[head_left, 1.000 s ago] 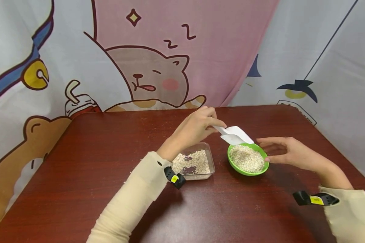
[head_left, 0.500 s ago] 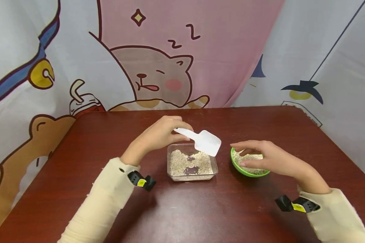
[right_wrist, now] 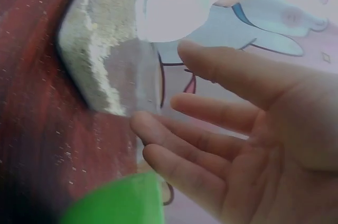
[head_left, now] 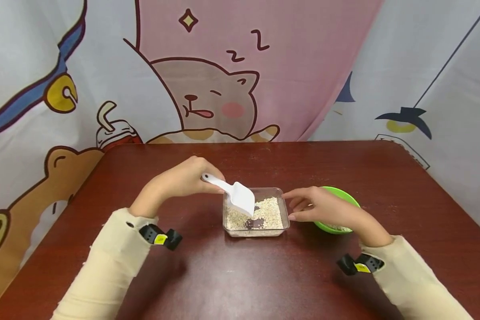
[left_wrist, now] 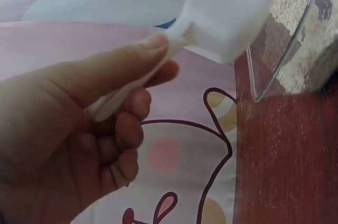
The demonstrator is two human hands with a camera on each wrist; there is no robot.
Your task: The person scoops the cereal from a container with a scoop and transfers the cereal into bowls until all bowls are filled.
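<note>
My left hand (head_left: pixel 188 178) pinches the handle of a white scoop (head_left: pixel 242 198), thumb along the top in the left wrist view. The scoop's blade tilts down over a clear rectangular container (head_left: pixel 260 234) that holds rolled oats (head_left: pixel 271 212), with bare patches of its bottom showing. My right hand (head_left: pixel 324 206) is at the container's right side, fingers spread and loosely bent, fingertips right at the wall, gripping nothing. Behind that hand, and partly hidden by it, stands a green bowl (head_left: pixel 346 195) with oats in it. In the right wrist view the green bowl (right_wrist: pixel 119 200) shows below the fingers.
A dark red-brown wooden table (head_left: pixel 240 275) carries everything, with fine crumbs scattered on it. A curtain (head_left: pixel 304 66) with cartoon animals hangs right behind the table's far edge.
My left hand has carried the scoop leftward from above the green bowl to above the clear container. My right hand has moved left from the bowl's side to the container's right wall.
</note>
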